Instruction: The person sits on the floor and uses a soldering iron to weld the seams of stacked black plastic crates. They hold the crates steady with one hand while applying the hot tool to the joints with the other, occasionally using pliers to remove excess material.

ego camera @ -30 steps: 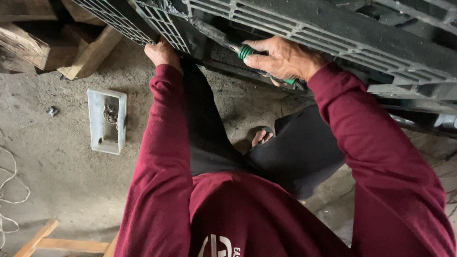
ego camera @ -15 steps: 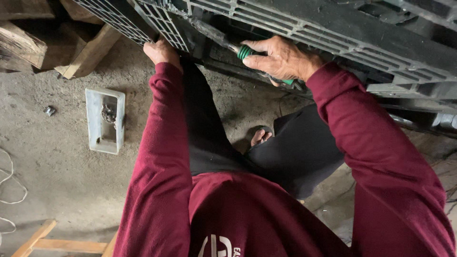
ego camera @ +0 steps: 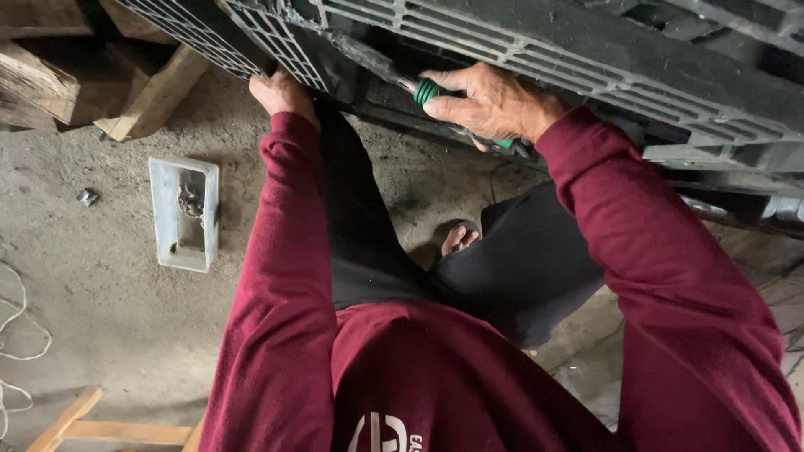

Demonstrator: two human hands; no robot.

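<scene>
My right hand grips a green-handled screwdriver whose shaft points left into a gap in a black plastic grille panel running across the top. My left hand presses against the lower edge of that same grille further left; its fingers are hidden behind the panel. Both arms wear dark red sleeves. I am crouched, with dark trousers and a bare foot showing below.
A small pale rectangular tray with metal bits in it lies on the concrete floor at left, with a loose nut beside it. Wooden blocks sit at upper left, white cord at the left edge, a wooden frame at bottom left.
The hands and the screwdriver stay in place on the grille; only the view shifts very slightly.
</scene>
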